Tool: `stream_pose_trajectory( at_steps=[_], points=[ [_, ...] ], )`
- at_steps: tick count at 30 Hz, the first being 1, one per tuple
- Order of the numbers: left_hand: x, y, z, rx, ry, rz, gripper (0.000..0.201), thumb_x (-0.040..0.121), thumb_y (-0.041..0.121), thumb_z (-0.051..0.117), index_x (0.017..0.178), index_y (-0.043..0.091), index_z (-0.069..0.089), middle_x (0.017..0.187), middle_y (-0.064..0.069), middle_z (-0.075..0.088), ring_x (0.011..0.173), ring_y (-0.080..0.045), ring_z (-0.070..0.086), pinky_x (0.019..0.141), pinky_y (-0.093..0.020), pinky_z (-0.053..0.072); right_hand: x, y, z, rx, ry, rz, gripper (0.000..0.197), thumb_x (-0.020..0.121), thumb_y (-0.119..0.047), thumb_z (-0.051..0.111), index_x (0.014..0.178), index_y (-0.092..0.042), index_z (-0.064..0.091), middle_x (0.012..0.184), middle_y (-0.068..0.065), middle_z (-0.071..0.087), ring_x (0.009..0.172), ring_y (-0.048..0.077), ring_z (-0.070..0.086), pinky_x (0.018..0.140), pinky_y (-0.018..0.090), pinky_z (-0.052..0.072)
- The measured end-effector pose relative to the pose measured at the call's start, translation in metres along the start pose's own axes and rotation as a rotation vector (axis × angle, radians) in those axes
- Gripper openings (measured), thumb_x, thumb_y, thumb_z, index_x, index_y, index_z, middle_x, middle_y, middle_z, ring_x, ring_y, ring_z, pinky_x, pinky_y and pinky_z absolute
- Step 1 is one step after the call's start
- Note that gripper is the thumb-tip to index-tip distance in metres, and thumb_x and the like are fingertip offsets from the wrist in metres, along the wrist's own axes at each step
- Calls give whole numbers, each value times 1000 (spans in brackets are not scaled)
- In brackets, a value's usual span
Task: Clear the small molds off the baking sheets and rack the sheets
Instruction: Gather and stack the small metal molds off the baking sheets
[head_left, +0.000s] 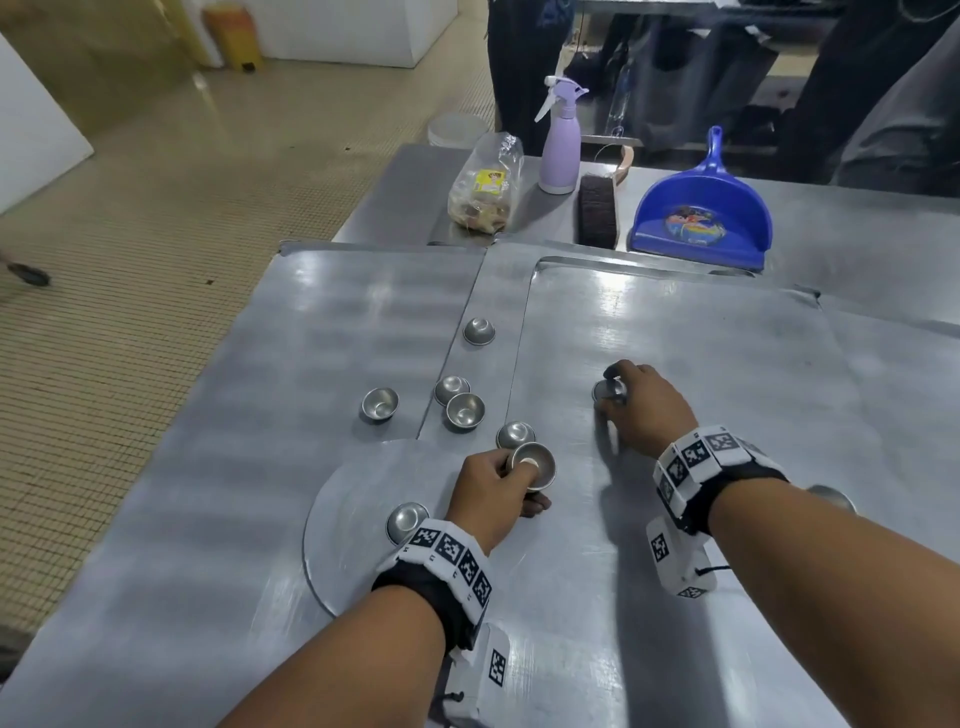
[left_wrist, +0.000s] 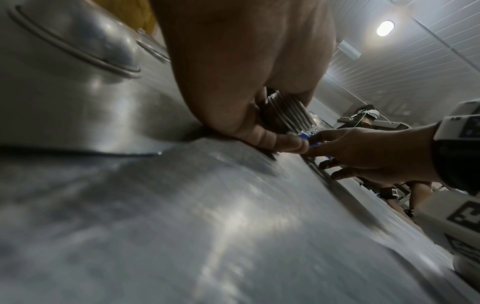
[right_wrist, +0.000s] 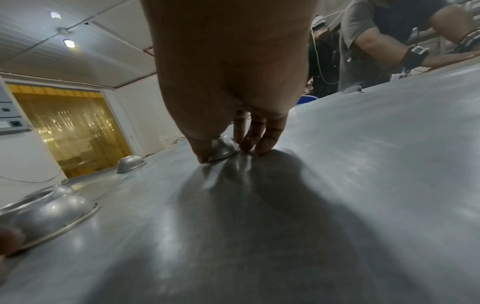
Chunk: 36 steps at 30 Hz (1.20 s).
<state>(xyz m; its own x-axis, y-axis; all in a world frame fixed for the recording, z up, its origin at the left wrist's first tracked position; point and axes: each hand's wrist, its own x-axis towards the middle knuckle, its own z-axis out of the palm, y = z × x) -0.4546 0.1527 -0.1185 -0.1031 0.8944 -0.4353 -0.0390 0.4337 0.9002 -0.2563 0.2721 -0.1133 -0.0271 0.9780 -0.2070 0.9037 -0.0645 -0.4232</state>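
Observation:
Two flat steel baking sheets lie side by side, the left sheet (head_left: 311, 332) and the right sheet (head_left: 727, 374). Several small round metal molds sit along their shared edge, such as one dome-up (head_left: 478, 331) and one open-side up (head_left: 380, 404). My left hand (head_left: 519, 467) holds a nested stack of molds (head_left: 535, 465) (left_wrist: 288, 113), thumb inside the top one. My right hand (head_left: 615, 387) reaches onto the right sheet, and its fingers (right_wrist: 265, 139) pinch an upturned mold (right_wrist: 223, 148) resting there. Another mold (head_left: 407, 521) lies by my left wrist.
A round flat metal disc (head_left: 343, 561) lies under my left forearm. At the table's far edge stand a blue dustpan (head_left: 701, 218), a brush (head_left: 597, 208), a lilac spray bottle (head_left: 560, 140) and a bagged loaf (head_left: 485, 182). A mold (head_left: 831, 499) peeks out behind my right arm. Other people work beyond the table.

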Motion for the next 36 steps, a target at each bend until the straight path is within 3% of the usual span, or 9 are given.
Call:
stream_pose_trajectory(
  at_steps=[5, 9, 14, 17, 22, 29, 31, 34, 36],
  points=[
    [1, 0, 0, -6, -1, -2, 17, 93, 4, 55, 87, -7, 67, 70, -12, 66, 63, -26, 72, 64, -35, 59, -13, 0, 9, 27, 40, -12, 43, 98, -22, 51, 141, -16, 49, 139, 12, 50, 119, 36, 56, 97, 39, 44],
    [1, -1, 1, 1, 4, -12, 18, 94, 3, 55, 90, -10, 67, 71, -14, 66, 63, -26, 73, 64, -35, 59, -26, 1, 12, 40, 66, -25, 33, 99, -22, 54, 130, -11, 58, 133, 13, 47, 109, 40, 60, 94, 39, 47],
    [1, 0, 1, -7, 4, -14, 18, 94, 3, 54, 93, -10, 67, 72, -17, 67, 64, -27, 72, 65, -35, 60, -38, 4, 15, 136, 141, -15, 37, 97, -26, 56, 132, -15, 51, 130, 13, 55, 110, 35, 59, 91, 40, 45],
    [1, 1, 1, -5, -2, -13, 18, 94, 3, 54, 93, -9, 67, 72, -17, 67, 65, -28, 73, 66, -37, 60, -48, 6, 17, 189, 155, -4, 46, 95, -32, 61, 138, -21, 48, 132, 9, 50, 111, 33, 59, 93, 41, 46],
    [1, 1, 0, -9, -4, -7, 18, 95, 3, 53, 94, -9, 67, 75, -18, 67, 65, -27, 73, 67, -37, 61, -62, 10, 18, 265, 195, 0, 29, 86, -36, 68, 110, -28, 54, 110, -1, 51, 95, 24, 59, 85, 39, 49],
    [2, 0, 0, -11, -13, 0, 19, 94, 3, 54, 97, -11, 66, 79, -19, 67, 66, -26, 74, 67, -36, 61, -77, 10, 16, 255, 174, -2, 23, 84, -42, 67, 100, -30, 55, 101, -6, 59, 89, 16, 60, 74, 32, 44],
    [2, -1, -1, -15, -15, -1, 19, 94, 4, 54, 96, -11, 67, 79, -20, 67, 66, -27, 74, 67, -36, 62, -81, 10, 16, 271, 172, 4, 29, 81, -43, 67, 105, -32, 56, 102, -9, 62, 91, 15, 62, 75, 31, 45],
    [2, -1, -2, -11, -18, -1, 18, 94, 4, 55, 95, -9, 67, 79, -20, 69, 67, -28, 74, 69, -37, 62, -83, 10, 17, 251, 131, 25, 57, 80, -42, 70, 133, -28, 54, 119, -4, 62, 107, 17, 61, 88, 31, 47],
    [3, -1, -1, -6, -15, 0, 18, 94, 4, 54, 95, -9, 68, 79, -20, 69, 67, -27, 74, 68, -36, 62, -85, 9, 18, 197, 91, 37, 65, 80, -42, 72, 140, -24, 52, 127, -1, 56, 115, 20, 57, 94, 33, 46]
  ],
)
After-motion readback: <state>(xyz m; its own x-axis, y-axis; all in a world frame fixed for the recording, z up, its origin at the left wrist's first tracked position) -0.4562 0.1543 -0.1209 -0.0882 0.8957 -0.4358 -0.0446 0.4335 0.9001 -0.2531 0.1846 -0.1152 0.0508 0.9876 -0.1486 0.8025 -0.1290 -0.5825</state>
